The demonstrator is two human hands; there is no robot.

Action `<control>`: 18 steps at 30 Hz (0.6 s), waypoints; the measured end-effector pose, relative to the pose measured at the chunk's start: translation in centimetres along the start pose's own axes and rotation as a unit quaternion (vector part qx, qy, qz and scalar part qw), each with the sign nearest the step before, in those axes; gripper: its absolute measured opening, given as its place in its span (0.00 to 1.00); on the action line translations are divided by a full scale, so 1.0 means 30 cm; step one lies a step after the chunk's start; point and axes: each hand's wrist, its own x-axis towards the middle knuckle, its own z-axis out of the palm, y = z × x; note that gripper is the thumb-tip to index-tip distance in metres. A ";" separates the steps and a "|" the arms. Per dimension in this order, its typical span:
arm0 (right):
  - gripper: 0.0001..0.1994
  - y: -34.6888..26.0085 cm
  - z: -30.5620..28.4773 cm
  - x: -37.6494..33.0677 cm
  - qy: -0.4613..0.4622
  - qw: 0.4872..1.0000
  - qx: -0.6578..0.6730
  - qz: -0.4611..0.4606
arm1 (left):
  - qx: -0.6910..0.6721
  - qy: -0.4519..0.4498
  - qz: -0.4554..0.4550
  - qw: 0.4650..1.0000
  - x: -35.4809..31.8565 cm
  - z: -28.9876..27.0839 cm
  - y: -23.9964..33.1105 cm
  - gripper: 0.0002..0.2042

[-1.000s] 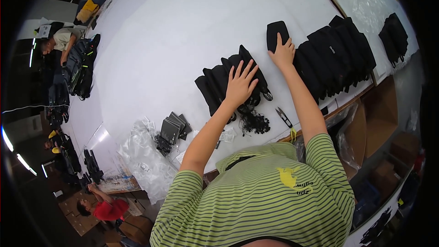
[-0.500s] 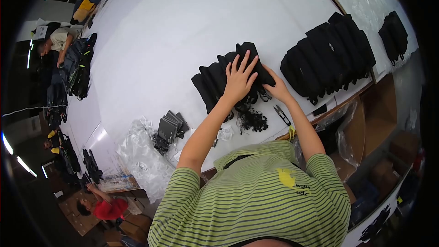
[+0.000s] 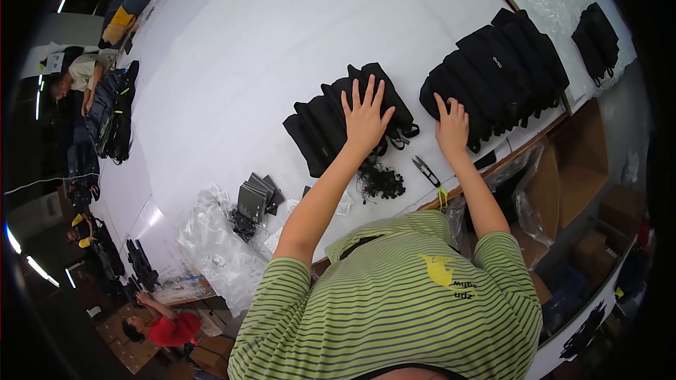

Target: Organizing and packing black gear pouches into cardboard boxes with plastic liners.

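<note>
My left hand (image 3: 365, 119) lies with fingers spread on a smaller overlapping row of black fabric pouches (image 3: 318, 130) in the middle of the white table. To the right, my right hand (image 3: 452, 125) touches the near left end of a larger row of black pouches (image 3: 503, 74); its fingers are slightly bent and apart, with their tips against the fabric. Small loops hang from the pouches' near ends. Below my left hand lies a tangle of small black cords (image 3: 380, 181). A pair of black thread snips (image 3: 426, 171) rests nearer me, between the two rows.
Left of my forearm are a stack of dark grey cards (image 3: 255, 195) and crumpled clear plastic (image 3: 218, 243). More black pouches (image 3: 597, 41) lie at far right. An open cardboard box (image 3: 579, 162) stands below the table edge. Co-workers (image 3: 86, 76) handle dark bags at left.
My right hand has left the middle row and moved right to the larger row. My left hand stays spread on the middle row. The view has shifted slightly.
</note>
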 end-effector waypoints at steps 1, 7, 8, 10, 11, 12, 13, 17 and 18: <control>0.29 0.009 0.003 0.008 -0.009 1.000 0.011 -0.016 | 0.004 -0.003 0.000 1.000 -0.001 0.000 -0.001 0.29; 0.21 -0.021 -0.046 0.142 0.128 0.914 0.380 0.066 | -0.001 -0.017 -0.008 1.000 -0.025 -0.004 -0.032 0.29; 0.20 -0.016 -0.014 0.182 0.101 0.834 0.535 0.093 | -0.008 -0.022 -0.008 1.000 -0.025 -0.007 -0.031 0.29; 0.21 -0.026 0.065 0.244 -0.004 0.759 0.636 0.139 | -0.008 -0.028 -0.006 1.000 -0.023 -0.009 -0.027 0.29; 0.22 -0.039 0.104 0.265 -0.110 0.663 0.719 0.178 | -0.009 -0.033 -0.006 0.999 -0.021 -0.012 -0.026 0.29; 0.22 -0.048 0.164 0.277 -0.152 0.750 0.624 0.159 | -0.008 -0.033 -0.003 0.999 -0.021 -0.013 -0.026 0.29; 0.23 -0.056 0.221 0.278 -0.189 0.824 0.516 0.139 | -0.017 -0.042 -0.006 0.999 -0.020 -0.011 -0.021 0.29; 0.22 -0.183 0.268 0.237 -0.006 0.942 0.325 0.086 | -0.073 -0.037 -0.036 0.996 -0.037 -0.028 -0.037 0.29; 0.22 -0.172 0.278 0.239 -0.005 0.942 0.325 0.087 | -0.111 -0.025 -0.050 0.992 -0.030 -0.040 -0.022 0.28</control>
